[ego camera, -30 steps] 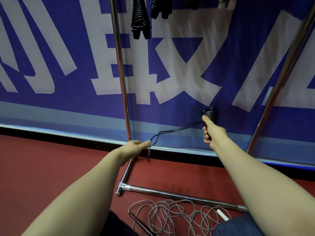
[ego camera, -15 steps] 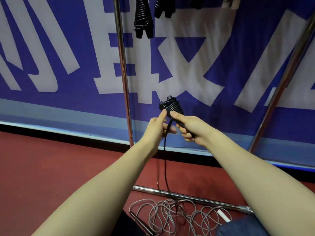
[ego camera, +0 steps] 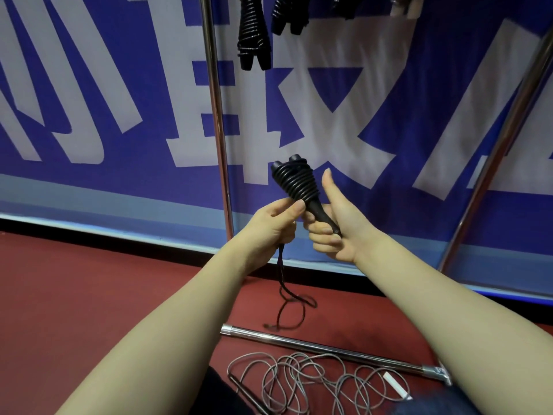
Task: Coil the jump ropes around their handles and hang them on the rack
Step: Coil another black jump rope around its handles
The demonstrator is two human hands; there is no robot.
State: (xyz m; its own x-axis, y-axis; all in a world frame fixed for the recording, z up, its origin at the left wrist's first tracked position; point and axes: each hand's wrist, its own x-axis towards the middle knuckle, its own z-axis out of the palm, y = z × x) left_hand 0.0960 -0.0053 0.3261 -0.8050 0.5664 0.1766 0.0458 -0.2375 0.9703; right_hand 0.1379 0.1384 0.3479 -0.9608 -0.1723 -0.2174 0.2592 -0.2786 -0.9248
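Observation:
My right hand [ego camera: 332, 232] grips the lower ends of the two black handles, thumb pointing up. Black rope is coiled round their upper part in a tight bundle [ego camera: 294, 182]. My left hand [ego camera: 275, 224] holds the loose end of that black rope [ego camera: 284, 298], which hangs from the fist and loops down onto the red floor. Coiled black jump ropes [ego camera: 254, 34] hang from the rack at the top of the view. A loose grey jump rope [ego camera: 302, 381] lies tangled on the floor near my knees.
The rack's chrome upright [ego camera: 217, 115] stands just behind my hands, another slanted pole [ego camera: 502, 139] at the right, and its base bar [ego camera: 329, 350] lies across the floor. A blue and white banner [ego camera: 89, 115] covers the wall behind.
My left hand has dropped from the bundle's top to below it, now closed around the hanging rope end. More rope is wound on. My right thumb has lifted off the handles.

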